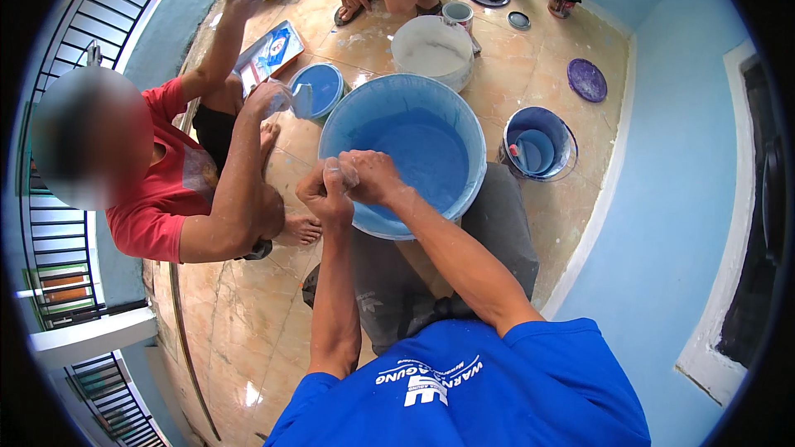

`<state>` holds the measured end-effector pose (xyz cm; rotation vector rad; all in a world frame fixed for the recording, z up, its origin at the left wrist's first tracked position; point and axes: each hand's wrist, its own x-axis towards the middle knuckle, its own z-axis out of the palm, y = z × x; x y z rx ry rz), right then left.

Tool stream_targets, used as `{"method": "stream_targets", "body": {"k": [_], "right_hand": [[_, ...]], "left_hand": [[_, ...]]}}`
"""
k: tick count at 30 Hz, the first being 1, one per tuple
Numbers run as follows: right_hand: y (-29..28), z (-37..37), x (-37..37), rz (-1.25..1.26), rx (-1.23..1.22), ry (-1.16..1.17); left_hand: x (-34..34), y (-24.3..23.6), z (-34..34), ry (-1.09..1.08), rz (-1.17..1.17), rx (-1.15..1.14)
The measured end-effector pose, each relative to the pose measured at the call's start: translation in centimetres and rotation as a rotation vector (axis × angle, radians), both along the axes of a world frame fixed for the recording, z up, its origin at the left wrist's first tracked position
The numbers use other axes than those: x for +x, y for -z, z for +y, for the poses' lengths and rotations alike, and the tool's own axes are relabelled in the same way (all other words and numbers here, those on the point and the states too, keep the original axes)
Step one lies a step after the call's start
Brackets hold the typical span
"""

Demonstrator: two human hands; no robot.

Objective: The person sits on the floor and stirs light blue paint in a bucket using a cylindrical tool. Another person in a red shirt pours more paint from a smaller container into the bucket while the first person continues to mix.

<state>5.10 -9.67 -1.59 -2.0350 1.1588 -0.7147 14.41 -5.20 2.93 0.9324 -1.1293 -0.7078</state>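
My left hand (325, 189) and my right hand (374, 176) meet over the near left rim of a large round tub (466, 128). Blue paint (422, 153) covers the bottom of it. Both hands are closed, fingers bent, with a thin, pale, see-through piece of plastic (349, 172) pinched between them. Its exact shape is mostly hidden by my fingers. The tub stands in front of my bent knees, below my hands.
At left crouches a person in a red shirt (166, 174), thin plastic about one hand. A small blue paint tub (338, 100), a white tub (402, 66) and a tray (292, 51) lie beyond. At right are a dark blue bucket (517, 167), a purple lid (587, 80) and a wall (662, 190).
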Motion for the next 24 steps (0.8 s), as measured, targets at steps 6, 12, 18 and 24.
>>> {"method": "stream_targets", "body": {"k": [6, 12, 18, 24], "right_hand": [[-0.4, 2.6, -1.6, 0.048, 0.056, -0.052], [-2.0, 5.7, -5.1, 0.085, 0.041, -0.123], [-2.3, 4.4, -6.8, 0.267, 0.109, -0.119], [-1.5, 0.1, -7.3, 0.172, -0.082, -0.013]], "left_hand": [[-1.6, -0.3, 3.2, -0.112, -0.106, 0.129], [-4.3, -1.6, 5.6, -0.091, -0.118, 0.122], [-5.6, -2.0, 3.9, 0.031, 0.320, 0.096], [-6.4, -1.0, -0.1, 0.050, 0.175, -0.089]]}}
